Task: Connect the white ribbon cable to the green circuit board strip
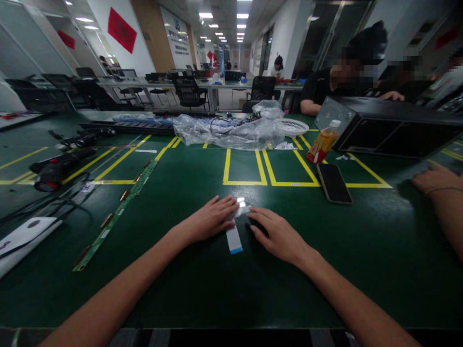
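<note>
A flat white ribbon cable (234,238) with a blue end strip lies on the green table in front of me. My left hand (213,217) rests over its upper part, palm down with the fingers stretched out, and hides some of it. To the right of the cable is my right hand (277,233), its fingers extended and slightly apart. The right fingertips are close to the cable's far end; whether they touch it I cannot tell. A long narrow green circuit board (117,214) with several connectors lies slantwise to the left.
A phone (333,183) and a drink bottle (323,142) stand to the right, near a large black case (394,126). Another person's arm (443,193) rests at the right edge. Crumpled clear plastic (224,132) and a white basket (291,127) lie behind. Cables and a black tool (61,168) are left.
</note>
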Motion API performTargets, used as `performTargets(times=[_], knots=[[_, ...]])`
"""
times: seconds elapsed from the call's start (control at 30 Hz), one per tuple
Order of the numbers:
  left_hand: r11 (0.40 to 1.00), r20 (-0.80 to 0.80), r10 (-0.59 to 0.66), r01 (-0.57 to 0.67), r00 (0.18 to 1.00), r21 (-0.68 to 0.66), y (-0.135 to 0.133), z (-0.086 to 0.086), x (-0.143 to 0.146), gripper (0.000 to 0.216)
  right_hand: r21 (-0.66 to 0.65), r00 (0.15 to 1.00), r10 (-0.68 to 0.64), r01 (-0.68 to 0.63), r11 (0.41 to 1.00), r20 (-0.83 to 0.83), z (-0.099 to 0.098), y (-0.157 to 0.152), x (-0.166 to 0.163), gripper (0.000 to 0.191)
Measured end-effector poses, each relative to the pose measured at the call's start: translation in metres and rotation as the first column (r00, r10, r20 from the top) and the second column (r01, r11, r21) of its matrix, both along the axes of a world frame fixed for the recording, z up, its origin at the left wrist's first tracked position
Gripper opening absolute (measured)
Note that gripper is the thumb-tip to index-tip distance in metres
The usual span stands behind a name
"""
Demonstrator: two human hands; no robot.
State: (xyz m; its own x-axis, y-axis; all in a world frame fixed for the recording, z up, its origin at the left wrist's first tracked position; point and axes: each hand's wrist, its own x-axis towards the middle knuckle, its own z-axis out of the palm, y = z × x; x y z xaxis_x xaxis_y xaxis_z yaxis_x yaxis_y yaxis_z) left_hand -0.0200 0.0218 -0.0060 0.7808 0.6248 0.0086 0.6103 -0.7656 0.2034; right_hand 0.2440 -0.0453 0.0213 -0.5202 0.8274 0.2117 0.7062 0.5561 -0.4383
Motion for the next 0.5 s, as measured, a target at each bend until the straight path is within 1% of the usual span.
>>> performTargets(times=[0.03, 0.07, 0.1, 0.17, 0.2, 0.23, 0.27, 0.3, 0.33, 0.37, 0.4, 0.43, 0.47, 0.5], knots=[[0.996, 0.019, -0.089, 0.089, 0.996, -0.006, -0.007, 0.000, 0.010, 0.059, -0.001, 1.000, 0.005, -0.005, 1.000, 0.013, -0.002, 0.000, 0.000, 0.043], [0.989, 0.036, -0.149, 0.149, 0.988, -0.010, -0.012, 0.001, 0.017, 0.058, -0.004, 0.999, 0.011, -0.010, 1.000, 0.033, -0.005, 0.000, -0.001, 0.047], [0.983, 0.052, -0.180, 0.181, 0.982, -0.013, -0.015, 0.002, 0.020, 0.057, -0.008, 0.998, 0.016, -0.016, 1.000, 0.059, -0.007, 0.000, -0.001, 0.050], [0.985, 0.083, -0.171, 0.173, 0.982, -0.023, -0.013, 0.005, 0.017, 0.053, -0.019, 0.992, 0.020, -0.018, 1.000, 0.124, -0.010, -0.001, -0.003, 0.055], [0.991, 0.095, -0.130, 0.133, 0.987, -0.025, -0.008, 0.007, 0.012, 0.050, -0.023, 0.988, 0.019, -0.016, 1.000, 0.152, -0.010, -0.002, -0.003, 0.055], [0.998, 0.102, -0.059, 0.061, 0.993, -0.017, -0.002, 0.009, 0.004, 0.047, -0.023, 0.985, 0.019, -0.015, 1.000, 0.170, -0.010, -0.003, -0.004, 0.055], [0.999, 0.100, 0.040, -0.041, 0.994, 0.006, 0.006, 0.010, -0.007, 0.047, -0.023, 0.984, 0.018, -0.014, 1.000, 0.180, -0.009, -0.003, -0.004, 0.054], [0.984, 0.089, 0.166, -0.171, 0.982, 0.046, 0.015, 0.011, -0.019, 0.049, -0.023, 0.983, 0.016, -0.012, 1.000, 0.184, -0.007, -0.004, -0.004, 0.053], [0.943, 0.073, 0.311, -0.317, 0.948, 0.098, 0.024, 0.011, -0.034, 0.052, -0.023, 0.983, 0.012, -0.008, 1.000, 0.184, -0.006, -0.004, -0.004, 0.053], [0.872, 0.054, 0.463, -0.465, 0.885, 0.153, 0.033, 0.010, -0.050, 0.056, -0.022, 0.983, 0.007, -0.003, 1.000, 0.184, -0.005, -0.005, -0.003, 0.053], [0.774, 0.037, 0.607, -0.600, 0.794, 0.203, 0.040, 0.009, -0.068, 0.062, -0.024, 0.983, 0.002, 0.003, 1.000, 0.185, -0.004, -0.005, -0.002, 0.053], [0.658, 0.022, 0.733, -0.716, 0.680, 0.233, 0.047, 0.007, -0.085, 0.067, -0.026, 0.982, -0.003, 0.008, 1.000, 0.186, -0.004, -0.005, -0.001, 0.052], [0.546, 0.007, 0.827, -0.805, 0.562, 0.232, 0.052, 0.004, -0.102, 0.073, -0.028, 0.982, -0.007, 0.012, 1.000, 0.187, -0.005, -0.005, -0.001, 0.052], [0.445, -0.010, 0.891, -0.870, 0.453, 0.211, 0.056, 0.001, -0.117, 0.077, -0.030, 0.982, -0.006, 0.012, 0.999, 0.186, -0.005, -0.005, 0.000, 0.052]])
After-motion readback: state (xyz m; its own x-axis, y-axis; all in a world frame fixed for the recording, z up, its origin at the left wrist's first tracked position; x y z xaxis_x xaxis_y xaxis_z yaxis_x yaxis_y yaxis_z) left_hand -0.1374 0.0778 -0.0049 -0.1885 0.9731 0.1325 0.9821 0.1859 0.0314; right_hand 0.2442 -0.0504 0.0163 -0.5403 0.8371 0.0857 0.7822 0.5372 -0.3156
